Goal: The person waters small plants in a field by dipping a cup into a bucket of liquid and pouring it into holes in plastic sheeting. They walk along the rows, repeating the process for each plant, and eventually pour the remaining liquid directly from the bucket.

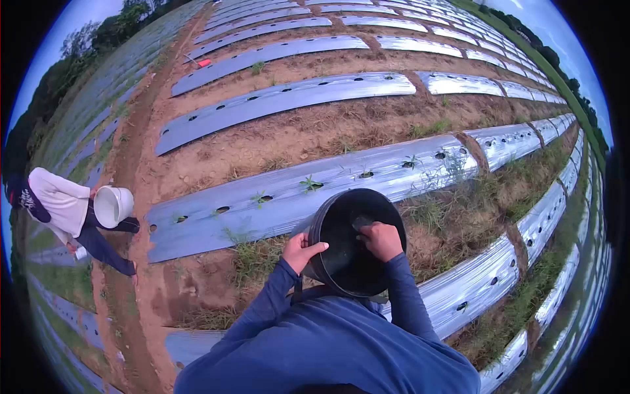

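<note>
A black bucket point(354, 262) is held against the front of my body, its mouth tipped up toward me. My left hand point(301, 252) grips the bucket's left rim, thumb on the near side and fingers round the outside. Inside the mouth, my right hand point(382, 241) is closed on a small translucent cup-like thing point(361, 223), only partly visible against the dark interior. What the bucket contains is too dark to make out. Just beyond it runs a bed covered in silver plastic mulch point(243, 187), with planting holes and small green plants point(311, 184).
At the left, a person point(62, 203) on the dirt path point(141, 171) carries a white bucket point(113, 206) and a small white container point(81, 253). More mulched beds point(295, 98) stretch away, with soil and weeds point(430, 213) between them. A red-ended tool point(204, 63) lies farther off.
</note>
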Motion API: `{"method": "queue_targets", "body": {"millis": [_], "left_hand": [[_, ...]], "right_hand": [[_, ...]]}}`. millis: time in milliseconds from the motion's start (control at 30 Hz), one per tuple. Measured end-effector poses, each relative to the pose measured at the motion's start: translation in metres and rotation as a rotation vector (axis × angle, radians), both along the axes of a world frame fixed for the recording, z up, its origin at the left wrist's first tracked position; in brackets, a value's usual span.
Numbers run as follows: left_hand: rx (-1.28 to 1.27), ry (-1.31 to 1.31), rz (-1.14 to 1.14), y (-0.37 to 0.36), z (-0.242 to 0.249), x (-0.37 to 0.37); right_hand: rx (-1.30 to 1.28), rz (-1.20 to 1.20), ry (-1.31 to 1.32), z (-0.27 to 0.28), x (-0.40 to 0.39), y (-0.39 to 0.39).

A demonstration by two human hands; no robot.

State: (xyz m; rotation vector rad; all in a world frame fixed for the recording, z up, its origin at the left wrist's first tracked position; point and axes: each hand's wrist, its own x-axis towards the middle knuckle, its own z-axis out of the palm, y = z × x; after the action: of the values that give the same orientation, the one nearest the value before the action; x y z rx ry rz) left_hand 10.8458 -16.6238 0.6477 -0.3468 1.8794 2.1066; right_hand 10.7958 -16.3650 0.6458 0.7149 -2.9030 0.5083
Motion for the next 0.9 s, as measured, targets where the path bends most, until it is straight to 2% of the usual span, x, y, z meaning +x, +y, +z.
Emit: {"method": "queue_targets", "body": {"millis": [67,100,167,233,267,300,367,433,467,567,633,733,767,833,867,900], "left_hand": [[-0.033,-0.009,0.205,-0.063,-0.026,0.038],[-0.022,-0.02,0.315,-0.088,-0.036,0.058],[0.056,-0.016,0.501,-0.129,-0.05,0.1],[0.01,-0.045,0.686,-0.163,-0.052,0.143],[-0.083,-0.072,0.781,-0.179,-0.078,0.163],[0.042,-0.073,0.786,-0.198,-0.083,0.182],[0.004,-0.019,1.111,-0.22,-0.148,0.211],[-0.027,-0.014,1.303,-0.248,-0.169,0.248],[-0.159,-0.188,1.317,-0.268,-0.179,0.269],[-0.201,-0.259,1.528,-0.312,-0.206,0.341],[-0.237,-0.422,1.604,-0.331,-0.211,0.392],[-0.289,-0.493,1.859,-0.335,-0.26,0.47],[-0.262,-0.594,1.891,-0.332,-0.256,0.491],[-0.125,-0.572,2.017,-0.322,-0.262,0.53],[-0.111,-0.68,2.123,-0.314,-0.241,0.529],[-0.062,-0.859,2.128,-0.308,-0.234,0.539]], "right_hand": [[-0.032,0.095,0.034,0.031,0.009,-0.057],[-0.127,0.169,0.056,0.035,0.009,-0.083],[-0.139,0.245,0.079,0.049,0.013,-0.139],[-0.214,0.351,0.129,0.051,0.013,-0.196],[-0.253,0.398,0.145,0.05,0.015,-0.223],[-0.239,0.431,0.127,0.05,0.016,-0.249],[-0.226,0.536,0.14,0.042,0.017,-0.294],[-0.18,0.581,0.095,0.041,0.022,-0.331],[-0.158,0.598,0.081,0.041,0.023,-0.349],[-0.144,0.706,0.092,0.034,0.02,-0.392],[-0.081,0.747,0.072,0.028,0.013,-0.414],[-0.049,0.782,0.029,0.007,-0.006,-0.454],[-0.037,0.803,0.018,-0.004,-0.016,-0.469],[-0.004,0.832,-0.007,-0.027,-0.039,-0.499],[0.041,0.825,-0.04,-0.039,-0.05,-0.516],[0.053,0.852,-0.064,-0.055,-0.063,-0.534]]}}
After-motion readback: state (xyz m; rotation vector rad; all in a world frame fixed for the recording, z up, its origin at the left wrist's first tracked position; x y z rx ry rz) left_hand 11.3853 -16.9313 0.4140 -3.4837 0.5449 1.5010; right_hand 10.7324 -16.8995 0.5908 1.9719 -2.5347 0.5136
